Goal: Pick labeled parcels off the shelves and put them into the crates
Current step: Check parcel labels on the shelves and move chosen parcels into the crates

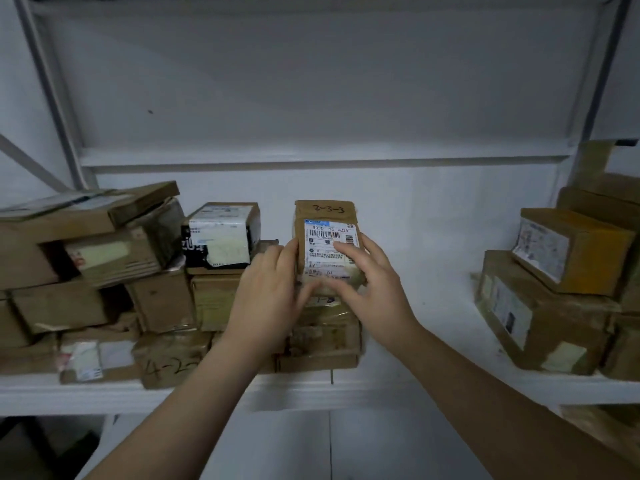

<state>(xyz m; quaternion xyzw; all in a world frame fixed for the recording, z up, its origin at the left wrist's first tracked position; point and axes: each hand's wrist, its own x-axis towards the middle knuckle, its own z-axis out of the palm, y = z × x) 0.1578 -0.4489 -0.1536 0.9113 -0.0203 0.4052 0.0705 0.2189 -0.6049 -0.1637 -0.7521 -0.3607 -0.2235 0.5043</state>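
Labeled parcel (pixel 325 211) is upright at centre, marked 2-3-3, just above a stack of boxes (pixel 318 344) on the shelf (pixel 398 386). Your left hand (pixel 266 289) grips its 9 o'clock edge. Your right hand (pixel 374 285) wraps the 3 o'clock edge with fingers across the white label (pixel 329 237); the thumb is blurred, probably pinching the lower edge. Another pile (pixel 554 299) sits at 3 o'clock, well apart.

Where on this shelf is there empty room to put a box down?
The bare patch of shelf lies between the middle stack, under the held parcel, and the right pile. The left pile is crowded, boxes packed tight up to the middle stack.
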